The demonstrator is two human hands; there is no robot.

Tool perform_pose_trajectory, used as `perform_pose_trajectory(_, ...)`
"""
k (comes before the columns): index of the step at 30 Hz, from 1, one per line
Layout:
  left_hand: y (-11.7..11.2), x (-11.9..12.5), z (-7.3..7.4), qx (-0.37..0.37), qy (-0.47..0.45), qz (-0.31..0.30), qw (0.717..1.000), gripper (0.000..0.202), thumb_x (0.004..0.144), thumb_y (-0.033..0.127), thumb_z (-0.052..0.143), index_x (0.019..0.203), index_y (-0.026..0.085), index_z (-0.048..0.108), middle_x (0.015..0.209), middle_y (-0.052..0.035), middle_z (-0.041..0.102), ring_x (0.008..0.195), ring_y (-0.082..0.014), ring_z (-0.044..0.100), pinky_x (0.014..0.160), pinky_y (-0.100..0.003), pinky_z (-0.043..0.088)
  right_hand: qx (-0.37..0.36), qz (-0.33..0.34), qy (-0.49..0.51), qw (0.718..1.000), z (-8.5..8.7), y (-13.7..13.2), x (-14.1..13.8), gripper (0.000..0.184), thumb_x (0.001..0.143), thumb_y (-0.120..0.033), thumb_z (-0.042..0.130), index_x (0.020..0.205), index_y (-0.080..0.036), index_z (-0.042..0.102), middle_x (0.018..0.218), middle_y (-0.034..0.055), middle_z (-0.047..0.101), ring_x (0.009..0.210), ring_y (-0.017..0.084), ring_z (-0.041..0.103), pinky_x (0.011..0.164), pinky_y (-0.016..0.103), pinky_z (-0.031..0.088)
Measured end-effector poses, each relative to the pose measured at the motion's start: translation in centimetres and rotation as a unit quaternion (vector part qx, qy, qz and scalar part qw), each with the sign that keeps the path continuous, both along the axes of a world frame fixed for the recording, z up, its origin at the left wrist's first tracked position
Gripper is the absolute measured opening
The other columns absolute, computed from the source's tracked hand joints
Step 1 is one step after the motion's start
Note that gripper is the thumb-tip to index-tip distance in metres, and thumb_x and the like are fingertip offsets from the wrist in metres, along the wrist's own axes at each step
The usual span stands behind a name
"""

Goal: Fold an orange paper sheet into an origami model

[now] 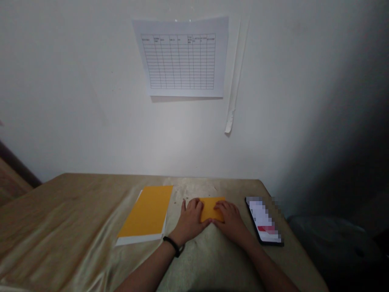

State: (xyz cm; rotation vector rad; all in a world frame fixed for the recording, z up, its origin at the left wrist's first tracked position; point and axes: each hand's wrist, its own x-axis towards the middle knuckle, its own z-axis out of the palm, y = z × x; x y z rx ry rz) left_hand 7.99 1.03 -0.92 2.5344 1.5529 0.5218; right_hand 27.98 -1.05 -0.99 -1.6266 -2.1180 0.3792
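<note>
A small folded piece of orange-yellow paper (209,210) lies on the cloth-covered table, between my two hands. My left hand (191,219) grips its left side, with the thumb along the near edge and the little finger sticking up. On the opposite side, my right hand (229,219) has curled fingers over the paper's right part and its thumb at the near edge. The thumb tips almost meet. Both hands partly cover the paper, so its side edges are hidden. A black band circles my left wrist.
Left of my hands lies a larger orange-yellow sheet (148,211) on top of white paper (138,239). A phone (266,223) with a lit, partly blurred screen is on the right. The table (75,202) meets a white wall bearing a printed grid sheet (182,61).
</note>
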Motion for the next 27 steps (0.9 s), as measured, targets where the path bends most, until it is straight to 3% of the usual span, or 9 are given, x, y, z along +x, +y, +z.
perform_pose_trajectory(8,1.0,-0.3,-0.9,-0.028,-0.025,-0.006,0.999,0.052,0.078,0.052,0.073,0.117,0.024,0.053,0.133,-0.0104,0.053,0.131,-0.0314,0.044,0.116,-0.066,0.013,-0.055,-0.003,0.003,0.998,-0.7,0.7,0.7,0.051,0.083,-0.039,0.065,0.132,-0.026,0.058,0.143,0.0077,0.049,0.138,0.027,0.036,0.118,0.039,0.022)
perform_pose_trajectory(15,1.7,-1.8,-0.1,-0.083,-0.034,-0.006,0.996,0.049,0.073,0.044,0.079,0.117,0.029,0.061,0.136,-0.0077,0.054,0.134,-0.0333,0.042,0.115,-0.065,0.016,-0.097,0.030,0.029,0.994,-1.2,1.3,2.2,0.057,0.081,-0.026,0.060,0.137,-0.030,0.053,0.155,0.0042,0.035,0.146,0.024,0.023,0.121,0.039,0.017)
perform_pose_trajectory(21,3.0,-4.6,-0.2,-0.100,-0.034,-0.082,0.991,0.050,0.077,0.041,0.077,0.124,0.032,0.063,0.140,-0.0058,0.054,0.134,-0.0297,0.045,0.116,-0.050,0.026,-0.109,0.061,0.063,0.990,-1.6,1.8,3.6,0.065,0.073,-0.014,0.055,0.136,-0.027,0.054,0.157,0.0035,0.033,0.146,0.022,0.023,0.122,0.041,0.017)
perform_pose_trajectory(27,3.6,-5.9,-0.3,-0.128,-0.005,-0.102,0.987,0.056,0.081,0.041,0.075,0.134,0.039,0.058,0.149,-0.0041,0.048,0.139,-0.0308,0.040,0.118,-0.055,0.022,-0.127,0.077,0.107,0.983,-2.2,1.9,4.9,0.077,0.062,-0.005,0.046,0.135,-0.023,0.055,0.158,0.0035,0.033,0.148,0.018,0.022,0.124,0.039,0.016)
